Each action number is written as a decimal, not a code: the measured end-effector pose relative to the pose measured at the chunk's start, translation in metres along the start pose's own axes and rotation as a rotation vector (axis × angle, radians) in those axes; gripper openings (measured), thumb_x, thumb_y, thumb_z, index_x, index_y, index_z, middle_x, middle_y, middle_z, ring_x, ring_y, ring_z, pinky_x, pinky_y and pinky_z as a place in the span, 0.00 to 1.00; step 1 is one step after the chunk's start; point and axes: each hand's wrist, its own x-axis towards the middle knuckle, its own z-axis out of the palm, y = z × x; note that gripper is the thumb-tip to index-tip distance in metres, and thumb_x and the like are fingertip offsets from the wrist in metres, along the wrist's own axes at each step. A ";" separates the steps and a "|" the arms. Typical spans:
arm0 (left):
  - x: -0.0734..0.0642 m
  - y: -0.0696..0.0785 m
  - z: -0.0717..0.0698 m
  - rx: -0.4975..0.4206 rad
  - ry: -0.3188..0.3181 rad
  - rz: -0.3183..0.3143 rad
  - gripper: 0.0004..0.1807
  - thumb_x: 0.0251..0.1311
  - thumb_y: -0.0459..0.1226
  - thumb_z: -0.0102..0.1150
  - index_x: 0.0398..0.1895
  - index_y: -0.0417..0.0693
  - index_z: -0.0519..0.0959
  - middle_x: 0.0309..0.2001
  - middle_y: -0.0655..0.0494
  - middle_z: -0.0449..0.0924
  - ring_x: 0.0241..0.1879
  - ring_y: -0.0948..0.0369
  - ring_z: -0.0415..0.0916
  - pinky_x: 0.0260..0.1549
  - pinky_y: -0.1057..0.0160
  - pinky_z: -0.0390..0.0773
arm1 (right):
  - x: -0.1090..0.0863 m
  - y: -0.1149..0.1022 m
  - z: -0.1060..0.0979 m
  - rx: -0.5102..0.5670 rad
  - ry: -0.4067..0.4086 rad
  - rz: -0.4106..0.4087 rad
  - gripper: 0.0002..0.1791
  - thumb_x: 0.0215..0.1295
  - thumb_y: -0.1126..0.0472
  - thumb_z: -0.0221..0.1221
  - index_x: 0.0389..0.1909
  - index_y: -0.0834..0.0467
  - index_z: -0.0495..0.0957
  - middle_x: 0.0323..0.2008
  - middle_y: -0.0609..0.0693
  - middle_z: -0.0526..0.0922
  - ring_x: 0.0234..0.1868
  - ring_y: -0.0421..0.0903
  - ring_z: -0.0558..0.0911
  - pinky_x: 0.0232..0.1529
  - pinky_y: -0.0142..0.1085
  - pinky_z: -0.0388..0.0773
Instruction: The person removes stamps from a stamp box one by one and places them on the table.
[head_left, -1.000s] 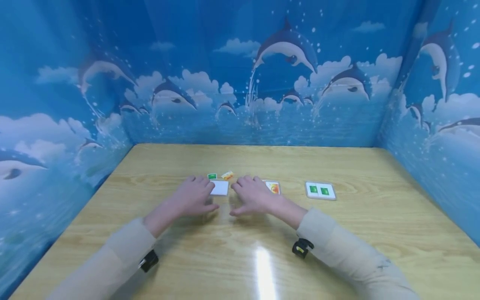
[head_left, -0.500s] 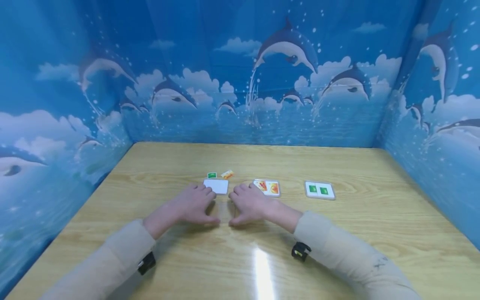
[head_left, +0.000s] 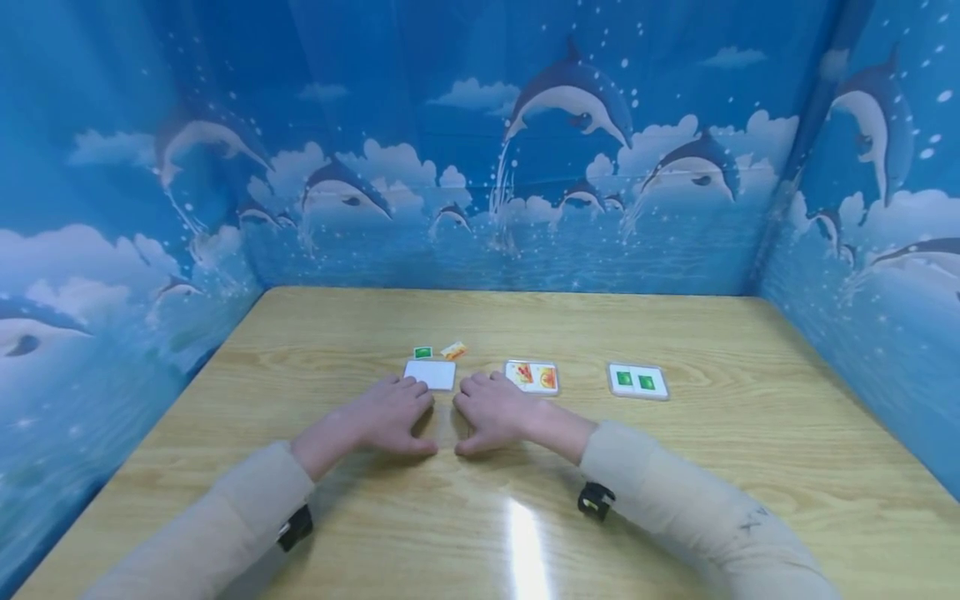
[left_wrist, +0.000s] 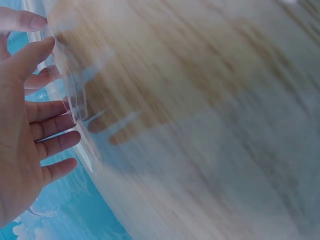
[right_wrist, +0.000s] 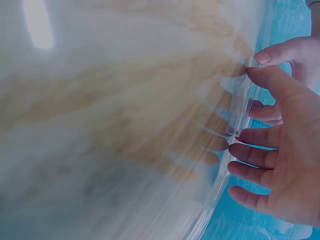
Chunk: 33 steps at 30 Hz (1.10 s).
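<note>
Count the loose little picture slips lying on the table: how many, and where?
2: a green slip and, right of it, a tilted orange slip, both just beyond the white card. Others may be hidden under the left hand or right hand.

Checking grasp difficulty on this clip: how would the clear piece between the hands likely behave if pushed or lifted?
The clear piece is probably light, since it looks thin and see-through. It seems fairly stiff: its edges look straight rather than sagging. Its glossy surface may slide easily if pushed across the table.
</note>
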 end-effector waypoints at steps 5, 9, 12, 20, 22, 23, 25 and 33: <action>0.001 0.001 -0.001 0.000 0.005 0.011 0.33 0.50 0.65 0.52 0.42 0.47 0.75 0.38 0.56 0.73 0.40 0.60 0.68 0.46 0.56 0.69 | 0.002 -0.002 -0.001 -0.010 -0.008 -0.004 0.32 0.52 0.33 0.57 0.45 0.56 0.74 0.45 0.50 0.73 0.45 0.45 0.70 0.47 0.42 0.69; 0.001 0.002 -0.002 0.007 0.031 0.023 0.31 0.49 0.66 0.54 0.37 0.48 0.74 0.35 0.57 0.71 0.37 0.61 0.66 0.45 0.56 0.68 | 0.002 -0.003 -0.003 -0.023 -0.011 0.007 0.35 0.51 0.33 0.57 0.49 0.58 0.74 0.47 0.51 0.74 0.46 0.46 0.71 0.49 0.43 0.69; 0.001 0.001 -0.004 0.036 0.078 0.036 0.30 0.48 0.65 0.54 0.34 0.49 0.74 0.33 0.57 0.70 0.35 0.60 0.65 0.44 0.56 0.68 | 0.002 -0.003 -0.004 -0.025 0.001 0.027 0.39 0.50 0.31 0.57 0.53 0.59 0.71 0.48 0.52 0.74 0.47 0.46 0.71 0.50 0.44 0.69; 0.000 -0.004 -0.005 0.103 0.184 0.046 0.35 0.47 0.66 0.53 0.39 0.43 0.74 0.37 0.50 0.73 0.42 0.53 0.70 0.46 0.50 0.69 | 0.009 -0.002 -0.006 -0.068 0.069 0.076 0.37 0.48 0.32 0.59 0.48 0.57 0.72 0.44 0.50 0.76 0.45 0.46 0.73 0.46 0.41 0.70; 0.001 -0.005 -0.004 0.096 0.193 0.029 0.35 0.48 0.65 0.53 0.40 0.42 0.73 0.39 0.50 0.73 0.43 0.52 0.70 0.48 0.48 0.69 | 0.011 -0.001 -0.008 -0.089 0.088 0.085 0.36 0.47 0.33 0.60 0.47 0.57 0.73 0.44 0.50 0.76 0.44 0.46 0.73 0.45 0.41 0.71; 0.001 -0.006 -0.004 0.091 0.196 0.021 0.35 0.49 0.65 0.53 0.40 0.43 0.73 0.39 0.50 0.73 0.43 0.52 0.70 0.49 0.48 0.68 | 0.011 -0.001 -0.008 -0.094 0.094 0.091 0.35 0.47 0.33 0.60 0.47 0.56 0.73 0.44 0.49 0.76 0.44 0.46 0.73 0.45 0.41 0.71; 0.001 -0.007 -0.005 0.067 0.203 0.008 0.34 0.49 0.64 0.54 0.41 0.42 0.72 0.40 0.49 0.72 0.44 0.52 0.70 0.51 0.47 0.67 | 0.011 0.001 -0.009 -0.092 0.103 0.102 0.34 0.47 0.33 0.61 0.47 0.56 0.73 0.44 0.49 0.76 0.44 0.46 0.73 0.45 0.41 0.70; 0.002 -0.010 -0.008 0.049 0.192 -0.001 0.35 0.47 0.63 0.58 0.43 0.42 0.71 0.41 0.49 0.72 0.46 0.51 0.69 0.52 0.48 0.66 | 0.007 0.006 -0.013 -0.056 0.131 0.100 0.35 0.48 0.36 0.62 0.49 0.56 0.72 0.45 0.50 0.75 0.44 0.46 0.72 0.42 0.39 0.70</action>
